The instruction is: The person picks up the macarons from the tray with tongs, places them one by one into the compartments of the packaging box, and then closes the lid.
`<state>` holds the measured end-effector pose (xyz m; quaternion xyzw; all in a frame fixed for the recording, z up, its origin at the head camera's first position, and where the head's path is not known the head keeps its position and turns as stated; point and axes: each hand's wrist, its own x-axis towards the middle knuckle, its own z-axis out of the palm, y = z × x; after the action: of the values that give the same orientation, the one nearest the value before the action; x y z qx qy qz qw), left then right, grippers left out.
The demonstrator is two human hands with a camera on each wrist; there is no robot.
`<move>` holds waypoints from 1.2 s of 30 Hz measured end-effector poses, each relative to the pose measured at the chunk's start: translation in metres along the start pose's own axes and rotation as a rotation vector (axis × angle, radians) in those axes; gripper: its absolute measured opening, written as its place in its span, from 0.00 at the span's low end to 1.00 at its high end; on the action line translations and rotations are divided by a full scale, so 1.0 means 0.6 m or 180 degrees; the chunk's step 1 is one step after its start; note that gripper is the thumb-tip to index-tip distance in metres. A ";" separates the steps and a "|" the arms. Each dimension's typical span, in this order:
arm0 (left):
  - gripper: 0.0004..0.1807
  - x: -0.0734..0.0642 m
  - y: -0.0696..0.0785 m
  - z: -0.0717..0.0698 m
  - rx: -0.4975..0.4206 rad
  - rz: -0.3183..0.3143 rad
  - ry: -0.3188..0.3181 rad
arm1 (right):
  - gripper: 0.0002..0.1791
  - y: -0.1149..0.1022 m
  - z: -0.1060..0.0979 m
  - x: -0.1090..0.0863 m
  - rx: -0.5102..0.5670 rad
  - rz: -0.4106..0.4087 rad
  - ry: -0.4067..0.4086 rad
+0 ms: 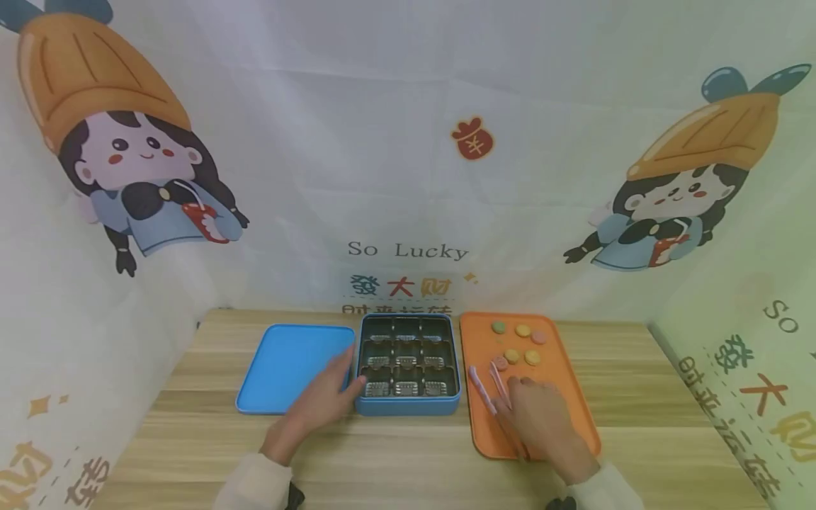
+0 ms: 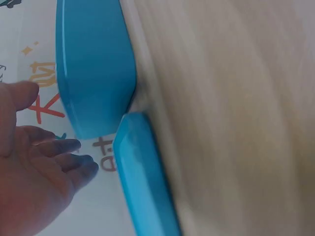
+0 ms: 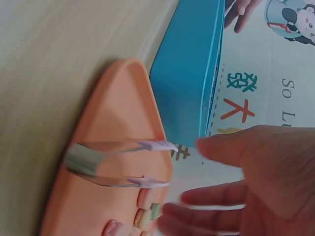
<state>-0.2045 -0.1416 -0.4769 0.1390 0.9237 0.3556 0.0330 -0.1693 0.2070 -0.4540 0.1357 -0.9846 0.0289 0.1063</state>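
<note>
A blue box (image 1: 408, 406) stands mid-table, its clear plastic insert (image 1: 406, 360) split into several compartments. My left hand (image 1: 328, 397) hovers beside the box's left wall, above the blue lid (image 1: 290, 368); its fingers are extended and hold nothing. Metal tongs with pale pink tips (image 3: 118, 160) lie on the orange tray (image 1: 487, 432). Over the tray, my right hand (image 1: 542, 416) is beside the tongs. In the right wrist view its fingers are spread and apart from them. Small round cookies (image 1: 532, 358) in yellow, pink and green lie toward the tray's far end.
A wood-grain table (image 1: 408, 467) carries everything, with the lid left of the box and the tray right of it. A printed cloth (image 1: 408, 177) hangs behind the table and along both sides.
</note>
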 end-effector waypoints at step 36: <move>0.30 0.014 -0.011 0.035 -0.1145 -0.0573 -0.0145 | 0.13 0.033 0.055 -0.060 0.0889 0.0900 -0.0153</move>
<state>-0.2111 -0.1303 -0.4969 0.0558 0.8529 0.5073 0.1099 -0.1472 0.2328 -0.4945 0.0101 -0.9825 0.1766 0.0578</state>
